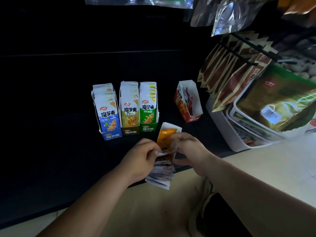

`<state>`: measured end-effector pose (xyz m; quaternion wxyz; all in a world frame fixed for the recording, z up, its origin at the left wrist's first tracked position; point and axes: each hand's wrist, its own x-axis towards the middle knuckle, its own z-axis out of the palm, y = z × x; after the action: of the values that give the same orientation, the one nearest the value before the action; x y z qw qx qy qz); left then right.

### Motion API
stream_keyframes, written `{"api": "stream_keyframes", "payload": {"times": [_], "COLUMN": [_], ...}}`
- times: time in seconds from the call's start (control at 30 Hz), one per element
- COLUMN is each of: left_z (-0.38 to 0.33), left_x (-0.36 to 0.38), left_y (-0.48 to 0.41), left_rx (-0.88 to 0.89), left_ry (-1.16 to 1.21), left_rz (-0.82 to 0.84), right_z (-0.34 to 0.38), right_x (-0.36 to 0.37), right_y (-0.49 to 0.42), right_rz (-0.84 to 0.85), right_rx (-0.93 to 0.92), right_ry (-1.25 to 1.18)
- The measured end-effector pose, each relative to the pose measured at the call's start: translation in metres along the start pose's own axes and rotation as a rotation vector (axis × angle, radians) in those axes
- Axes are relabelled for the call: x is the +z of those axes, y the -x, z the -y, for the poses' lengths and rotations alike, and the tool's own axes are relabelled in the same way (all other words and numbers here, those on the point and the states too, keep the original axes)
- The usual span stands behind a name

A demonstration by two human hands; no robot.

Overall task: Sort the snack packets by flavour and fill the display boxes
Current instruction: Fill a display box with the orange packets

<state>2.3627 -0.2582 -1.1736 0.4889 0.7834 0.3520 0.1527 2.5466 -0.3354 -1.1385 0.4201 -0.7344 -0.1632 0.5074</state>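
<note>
- Display boxes, finished trio: the blue box (109,117), brown box (130,115) and green box (148,113) stand upright and touching in a row on the dark surface (51,108). Each is packed front to back with packets of its own colour, so these flavours appear complete.
- Apart to the right, the red box (188,103) stands angled. Only a few packets lean inside and much of the white inner wall is bare, so it probably awaits filling.
- Nearest the person, the orange box (168,130) is tipped back with its mouth presented for loading. Orange packets show inside.
- Steadying it, the right hand (189,147) has its fingers curled round the box's side.
- Supplying it, the left hand (142,161) clasps the stack of packets (162,177).
- That stack is fanned just below the orange box's mouth, apparently so that single packets can be peeled off. Its flavour print is mostly hidden.
</note>
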Motion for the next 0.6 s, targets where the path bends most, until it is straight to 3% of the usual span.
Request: {"api": "stream_keyframes", "payload": {"times": [0.23, 0.4, 0.6], "left_z": [0.002, 0.003, 0.003], "left_x": [-0.007, -0.008, -0.01], "left_y": [0.002, 0.004, 0.003], "left_rx": [0.131, -0.013, -0.054], "left_ry": [-0.125, -0.214, -0.155], "left_rz": [-0.017, 0.074, 0.012], "right_z": [0.018, 0.029, 0.027], "right_x": [0.008, 0.005, 0.015], "right_y": [-0.012, -0.034, -0.051], "right_rz": [0.046, 0.082, -0.02], "right_rx": [-0.157, -0.399, -0.423], "right_ry": [0.21, 0.769, 0.818]}}
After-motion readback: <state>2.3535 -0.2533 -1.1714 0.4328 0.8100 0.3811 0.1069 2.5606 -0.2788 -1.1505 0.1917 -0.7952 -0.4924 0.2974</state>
